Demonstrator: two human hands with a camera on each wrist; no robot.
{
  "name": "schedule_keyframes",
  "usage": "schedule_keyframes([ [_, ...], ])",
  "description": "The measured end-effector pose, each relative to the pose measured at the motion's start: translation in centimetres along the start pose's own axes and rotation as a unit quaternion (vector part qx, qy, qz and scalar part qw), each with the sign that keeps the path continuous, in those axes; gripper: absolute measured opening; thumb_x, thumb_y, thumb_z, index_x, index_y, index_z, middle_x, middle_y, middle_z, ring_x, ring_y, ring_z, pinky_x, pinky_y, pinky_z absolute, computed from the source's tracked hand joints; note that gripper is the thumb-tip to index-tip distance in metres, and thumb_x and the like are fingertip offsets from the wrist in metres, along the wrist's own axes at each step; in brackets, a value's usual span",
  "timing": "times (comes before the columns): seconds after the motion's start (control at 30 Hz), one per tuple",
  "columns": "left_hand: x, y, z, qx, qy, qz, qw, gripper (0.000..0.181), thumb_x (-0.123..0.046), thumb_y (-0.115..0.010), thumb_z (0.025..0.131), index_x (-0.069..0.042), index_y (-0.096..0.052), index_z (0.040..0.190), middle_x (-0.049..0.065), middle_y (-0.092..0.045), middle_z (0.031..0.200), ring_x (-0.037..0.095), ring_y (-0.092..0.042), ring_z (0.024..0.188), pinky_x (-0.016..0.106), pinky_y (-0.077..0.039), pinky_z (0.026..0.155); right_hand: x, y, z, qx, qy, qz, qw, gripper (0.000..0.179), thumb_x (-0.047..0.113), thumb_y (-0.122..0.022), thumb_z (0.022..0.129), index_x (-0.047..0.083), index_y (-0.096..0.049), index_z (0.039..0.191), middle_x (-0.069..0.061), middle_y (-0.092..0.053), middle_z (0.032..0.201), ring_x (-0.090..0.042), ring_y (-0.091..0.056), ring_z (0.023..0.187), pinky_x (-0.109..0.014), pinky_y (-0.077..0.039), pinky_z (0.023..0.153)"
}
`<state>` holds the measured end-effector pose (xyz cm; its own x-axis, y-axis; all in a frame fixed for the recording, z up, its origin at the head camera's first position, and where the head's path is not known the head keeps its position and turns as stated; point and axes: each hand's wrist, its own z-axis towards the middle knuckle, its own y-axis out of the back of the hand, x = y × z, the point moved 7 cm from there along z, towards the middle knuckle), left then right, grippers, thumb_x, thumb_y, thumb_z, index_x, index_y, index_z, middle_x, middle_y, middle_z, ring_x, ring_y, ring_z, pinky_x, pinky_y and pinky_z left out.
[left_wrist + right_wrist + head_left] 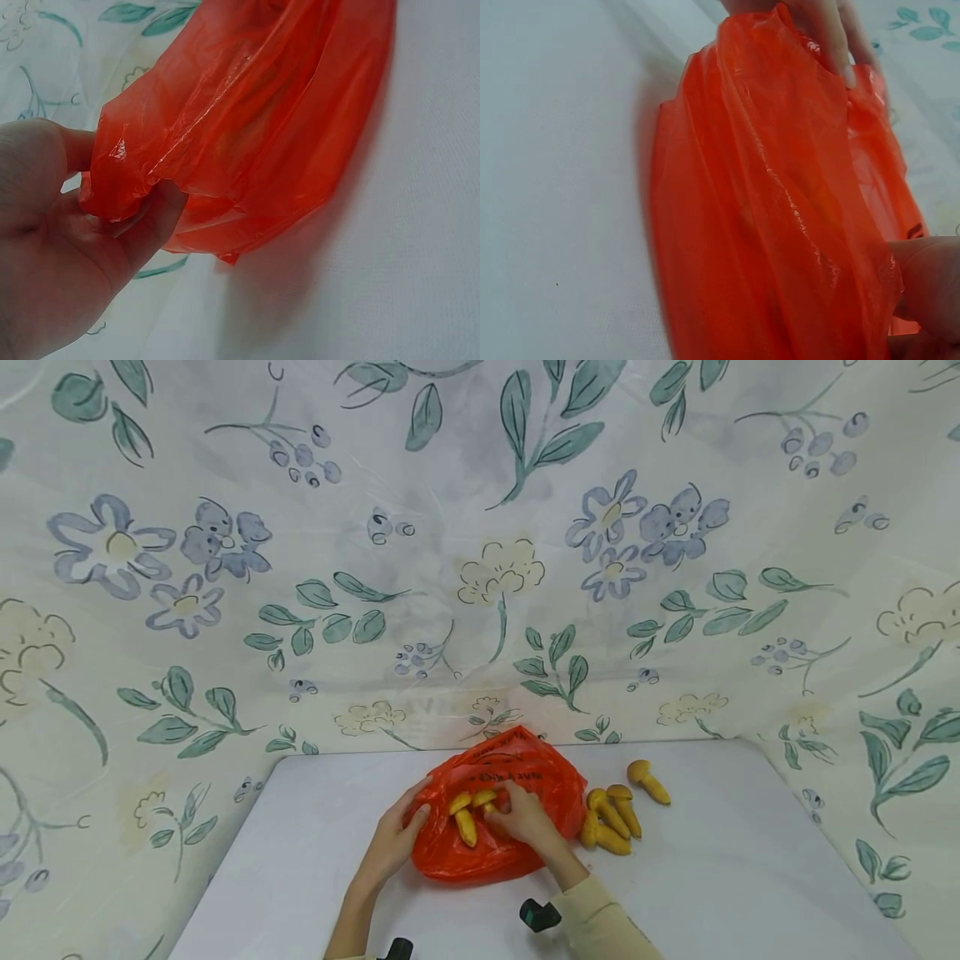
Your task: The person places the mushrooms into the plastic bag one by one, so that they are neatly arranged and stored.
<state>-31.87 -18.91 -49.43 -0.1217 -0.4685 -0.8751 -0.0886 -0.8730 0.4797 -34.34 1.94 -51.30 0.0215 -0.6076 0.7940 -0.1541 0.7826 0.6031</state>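
A crinkled red plastic bag (517, 852) lies on the white table, its mouth spread wide. My left hand (396, 835) grips the bag's left rim, thumb on one side and fingers on the other; in the left wrist view the hand (52, 232) pinches the folded film. One yellow mushroom (466, 825) shows in the bag's mouth. Beside it my right hand (525, 817) holds a second yellow mushroom (483, 797) by its stem. In the right wrist view the bag (757, 187) hides the fingertips of the right hand (934, 289).
Right of the bag lie several more yellow mushrooms (621, 810), one (649, 782) apart from the others. The white table (720, 860) extends to both sides. Behind it hangs a flower-patterned cloth (450, 610). Dark wrist cameras (540, 914) sit by the forearms.
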Motion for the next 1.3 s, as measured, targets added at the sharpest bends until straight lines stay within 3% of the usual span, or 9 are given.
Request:
schedule_keyframes([
  [0.77,-0.1,-0.1,0.0,-0.001,-0.002,0.006,1.0,0.048,-0.016,-0.051,0.102,-0.024,-0.043,0.148,0.009,-0.045,0.153,0.034,-0.042,0.142,0.051,-0.041,0.111,0.4,0.5,-0.3,0.011,0.0,0.003,0.9999,0.047,0.022,-0.074,0.088,0.008,-0.057,0.13,-0.003,-0.062,0.081,-0.02,-0.051,0.084,-0.027,-0.047,0.064],
  [1.03,-0.3,0.0,-0.1,-0.003,-0.007,0.008,0.9999,0.048,-0.015,-0.052,0.101,-0.022,-0.043,0.148,0.01,-0.046,0.152,0.033,-0.044,0.14,0.051,-0.042,0.111,0.7,1.8,-0.6,0.006,-0.002,0.001,1.0,0.049,0.026,-0.074,0.087,0.014,-0.056,0.131,-0.002,-0.064,0.086,-0.018,-0.057,0.077,-0.026,-0.054,0.062],
  [1.3,-0.1,0.0,0.0,-0.001,-0.003,0.006,1.0,0.048,-0.015,-0.052,0.101,-0.024,-0.043,0.148,0.009,-0.046,0.152,0.033,-0.043,0.141,0.051,-0.042,0.11,1.1,4.0,-0.9,-0.005,0.035,-0.021,0.9991,0.049,0.027,-0.073,0.088,0.012,-0.056,0.132,-0.004,-0.067,0.09,-0.015,-0.059,0.075,-0.026,-0.055,0.063],
])
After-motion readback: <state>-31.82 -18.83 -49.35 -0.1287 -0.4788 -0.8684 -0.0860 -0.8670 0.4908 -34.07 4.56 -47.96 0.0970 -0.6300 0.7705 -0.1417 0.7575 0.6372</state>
